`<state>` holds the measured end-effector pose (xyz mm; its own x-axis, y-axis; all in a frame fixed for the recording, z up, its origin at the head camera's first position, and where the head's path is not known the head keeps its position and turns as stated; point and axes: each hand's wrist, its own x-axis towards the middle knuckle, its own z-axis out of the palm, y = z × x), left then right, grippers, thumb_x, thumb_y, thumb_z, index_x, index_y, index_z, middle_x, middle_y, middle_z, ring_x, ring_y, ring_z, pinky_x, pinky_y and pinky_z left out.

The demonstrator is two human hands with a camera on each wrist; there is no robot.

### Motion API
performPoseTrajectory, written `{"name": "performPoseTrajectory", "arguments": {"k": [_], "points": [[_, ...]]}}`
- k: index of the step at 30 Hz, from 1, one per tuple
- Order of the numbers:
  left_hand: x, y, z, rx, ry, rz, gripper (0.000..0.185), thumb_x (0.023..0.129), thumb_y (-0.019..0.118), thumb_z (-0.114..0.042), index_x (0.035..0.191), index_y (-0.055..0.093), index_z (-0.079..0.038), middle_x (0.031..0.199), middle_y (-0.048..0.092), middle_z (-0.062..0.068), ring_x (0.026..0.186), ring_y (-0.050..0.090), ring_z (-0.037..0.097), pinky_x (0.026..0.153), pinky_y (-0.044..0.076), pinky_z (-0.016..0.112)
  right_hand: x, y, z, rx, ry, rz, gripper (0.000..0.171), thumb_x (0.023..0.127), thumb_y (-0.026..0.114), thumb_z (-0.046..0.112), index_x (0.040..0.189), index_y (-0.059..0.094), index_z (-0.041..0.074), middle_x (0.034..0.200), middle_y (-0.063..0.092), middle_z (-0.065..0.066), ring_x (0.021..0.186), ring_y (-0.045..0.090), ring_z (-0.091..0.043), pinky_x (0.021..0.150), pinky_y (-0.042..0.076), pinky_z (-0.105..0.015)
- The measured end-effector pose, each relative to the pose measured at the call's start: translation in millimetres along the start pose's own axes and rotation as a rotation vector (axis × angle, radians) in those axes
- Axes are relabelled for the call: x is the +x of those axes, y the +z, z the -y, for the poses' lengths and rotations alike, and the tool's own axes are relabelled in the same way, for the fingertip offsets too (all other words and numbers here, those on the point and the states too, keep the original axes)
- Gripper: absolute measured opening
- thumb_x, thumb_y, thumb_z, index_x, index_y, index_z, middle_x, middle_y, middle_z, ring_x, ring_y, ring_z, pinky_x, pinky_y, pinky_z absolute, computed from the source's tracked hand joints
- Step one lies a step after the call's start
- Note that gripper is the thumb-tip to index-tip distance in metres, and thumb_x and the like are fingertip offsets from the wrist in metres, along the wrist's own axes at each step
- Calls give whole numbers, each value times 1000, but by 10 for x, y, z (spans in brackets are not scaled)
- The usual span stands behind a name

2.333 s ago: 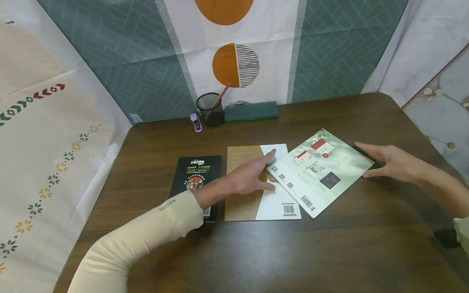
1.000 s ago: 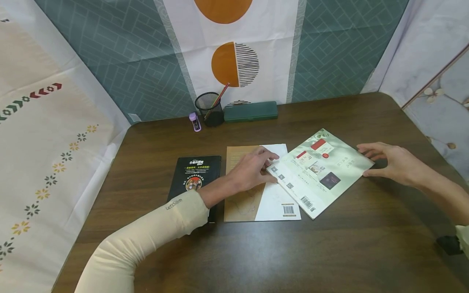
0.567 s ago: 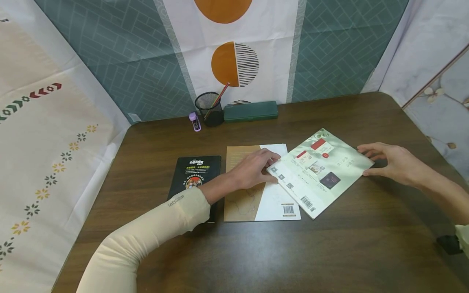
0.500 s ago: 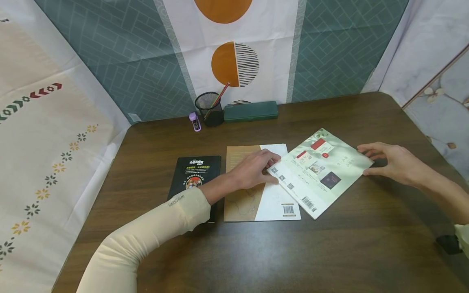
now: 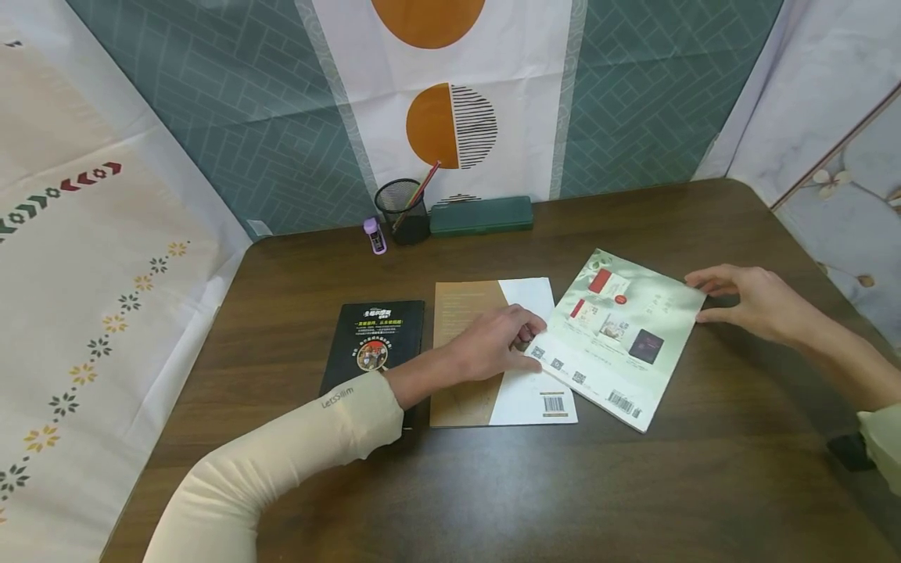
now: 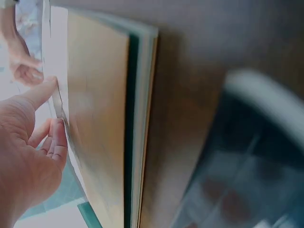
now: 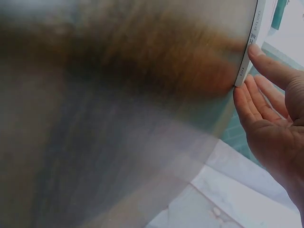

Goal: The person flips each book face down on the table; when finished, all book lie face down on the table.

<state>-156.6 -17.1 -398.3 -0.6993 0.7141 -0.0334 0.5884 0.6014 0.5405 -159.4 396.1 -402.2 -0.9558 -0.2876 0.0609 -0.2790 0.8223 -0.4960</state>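
A pale green book [image 5: 615,336] lies tilted on the wooden table, its left corner overlapping a brown-and-white book [image 5: 464,309]. My left hand [image 5: 493,344] pinches that left corner between thumb and curled fingers. At the opposite corner, my right hand [image 5: 753,301] grips the book with its thumb on the near side and fingers beyond. The right wrist view shows the white spine [image 7: 255,28] between thumb and fingers. Under my left forearm, a black book [image 5: 362,332] is partly hidden. In the left wrist view, the brown cover [image 6: 99,95] stands close to my left fingers.
Along the back edge stand a purple-capped small bottle [image 5: 375,236], a black mesh pen cup [image 5: 411,227] with pencils, and a dark green case [image 5: 482,216]. Patterned cloth [image 5: 633,94] hangs behind the table [image 5: 493,493].
Both hands closed on the pale green book's corners. It has since turned clockwise, its near corner swinging right, while the left hand came slightly nearer. The other books stayed put.
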Motion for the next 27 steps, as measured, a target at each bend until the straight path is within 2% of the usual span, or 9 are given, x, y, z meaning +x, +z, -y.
{"name": "performPoseTrajectory", "arguments": {"k": [2,4,6,8,10,12,15,19,27], "points": [[-27,30,-31,-1,11,12,55,86,92,-24,132,68,-7,114,67,0,100,61,9,87,48,17,24,-3,-8,-6,7,-10,61,79,94,3,132,66,-7,128,67,-32,112,66,-54,82,55,-33],[-52,56,-62,10,26,26,55,86,92,-26,133,68,-8,115,68,-2,101,60,7,89,47,17,44,-4,-10,-2,11,-21,58,79,93,2,131,67,-7,127,68,-33,112,66,-54,82,52,-24],[-69,74,-87,20,43,38,56,87,92,-28,134,69,-10,117,69,-3,103,60,7,92,45,19,65,-5,-12,-2,13,-27,56,80,92,2,130,68,-7,127,68,-32,112,67,-53,79,43,-12],[-79,82,-104,32,53,44,58,86,92,-30,136,69,-11,119,69,-4,105,59,6,94,43,22,85,-4,-10,-2,19,-25,54,82,91,1,130,68,-8,127,68,-32,113,66,-52,80,41,-11],[-79,86,-108,39,56,43,61,86,93,-31,138,68,-12,120,70,-5,106,59,6,95,42,24,107,-4,-2,-6,19,-21,51,84,89,-1,130,68,-8,127,68,-32,113,67,-52,87,48,-21],[-77,89,-104,46,62,40,62,86,92,-33,139,68,-12,122,70,-4,107,59,7,97,42,25,130,-6,7,-9,21,-14,50,85,87,-2,130,67,-9,128,67,-34,114,66,-54,93,53,-40],[-74,105,-100,73,83,27,63,86,92,-35,140,69,-12,121,71,-4,106,60,7,99,41,27,161,-4,29,-5,30,-5,49,86,84,-4,131,66,-11,129,66,-36,115,64,-55,95,48,-66],[-88,143,-153,132,117,3,61,85,92,-39,137,71,-14,120,73,-5,104,59,6,98,39,29,203,-9,40,3,51,12,50,88,83,-4,134,64,-11,133,63,-38,119,61,-57,97,47,-70],[-129,263,-338,175,94,12,57,89,89,-41,135,70,-13,124,70,-2,104,58,10,82,45,16,285,-18,58,-21,49,33,48,92,80,-3,136,63,-11,136,60,-40,122,60,-59,99,45,-72]]}}
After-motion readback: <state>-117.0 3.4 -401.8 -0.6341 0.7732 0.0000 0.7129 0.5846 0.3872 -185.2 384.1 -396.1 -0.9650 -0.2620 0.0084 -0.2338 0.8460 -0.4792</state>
